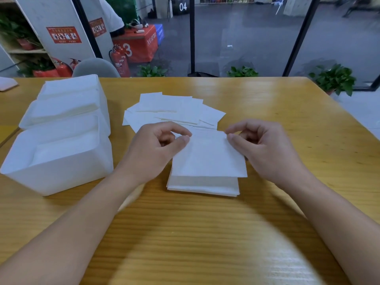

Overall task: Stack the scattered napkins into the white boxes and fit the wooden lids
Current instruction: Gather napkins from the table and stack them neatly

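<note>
My left hand [156, 147] and my right hand [261, 145] each pinch a far corner of one white napkin [209, 155]. That napkin hangs just over a neat stack of napkins [203, 185] on the wooden table. Behind the stack, several loose napkins [174, 112] lie fanned out. At the left stand three white boxes in a row: the near box [55, 173], the middle box [102, 120] and the far box [100, 89], each with napkins inside. No wooden lid is in view.
The wooden table [205, 233] runs to its far edge at the glass wall. A grey chair back [94, 67] rises behind the far edge. A white object [7, 83] lies at the far left corner. Potted plants and fire extinguishers stand beyond.
</note>
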Tool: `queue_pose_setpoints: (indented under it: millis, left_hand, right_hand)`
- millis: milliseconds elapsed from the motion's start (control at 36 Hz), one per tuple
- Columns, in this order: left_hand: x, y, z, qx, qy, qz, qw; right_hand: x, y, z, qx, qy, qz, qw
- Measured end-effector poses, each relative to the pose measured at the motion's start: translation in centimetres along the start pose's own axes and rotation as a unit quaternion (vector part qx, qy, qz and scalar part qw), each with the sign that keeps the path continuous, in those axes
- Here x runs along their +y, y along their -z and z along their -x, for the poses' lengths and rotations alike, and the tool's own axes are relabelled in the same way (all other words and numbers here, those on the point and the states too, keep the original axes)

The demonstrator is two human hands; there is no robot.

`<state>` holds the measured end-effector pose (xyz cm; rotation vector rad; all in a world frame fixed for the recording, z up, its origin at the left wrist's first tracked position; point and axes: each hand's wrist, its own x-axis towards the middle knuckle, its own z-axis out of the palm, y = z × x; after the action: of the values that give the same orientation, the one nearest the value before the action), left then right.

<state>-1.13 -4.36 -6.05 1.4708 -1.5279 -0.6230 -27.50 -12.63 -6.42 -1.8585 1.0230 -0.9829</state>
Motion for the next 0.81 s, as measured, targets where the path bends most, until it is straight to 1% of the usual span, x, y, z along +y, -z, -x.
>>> queue_pose_setpoints:
  millis: [56,111,222,306,389,472,556,639,806]
  left_hand:
    - [-0.2,0.2,-0.1,-0.04,0.028,-0.028,0.998]
    - [-0.6,0.1,-0.2,-0.062,0.042,-0.047,0.996]
    - [-1.4,-0.3,-0.1,-0.096,0.056,-0.1,0.989]
    - [-1.5,-0.4,0.0,-0.091,0.045,-0.139,0.985]
    - [-1.5,-0.4,0.0,-0.093,0.038,-0.153,0.983]
    - [-1.7,-0.3,-0.1,-0.076,0.035,-0.154,0.985]
    - [-2.1,-0.3,-0.3,-0.054,0.031,-0.157,0.986]
    - [-2.3,-0.3,-0.3,-0.04,0.029,-0.159,0.986]
    - [-2.2,-0.9,0.0,-0.058,0.023,-0.19,0.98]
  right_hand:
    - [0.2,0.2,0.0,-0.039,-0.025,0.021,0.999]
    - [0.7,0.2,0.1,-0.071,-0.043,0.05,0.995]
    - [1.4,-0.3,0.2,-0.1,-0.042,0.13,0.986]
    - [1.6,-0.4,0.3,-0.104,-0.023,0.183,0.977]
    - [1.7,-0.3,0.3,-0.094,-0.015,0.176,0.98]
    - [1.6,-0.3,0.2,-0.088,0.028,0.201,0.975]
    - [1.5,-0.6,0.3,-0.137,0.062,0.232,0.961]
    - [1.8,-1.0,0.5,-0.186,0.085,0.284,0.937]
    - [1.7,-1.1,0.4,-0.209,0.084,0.327,0.918]
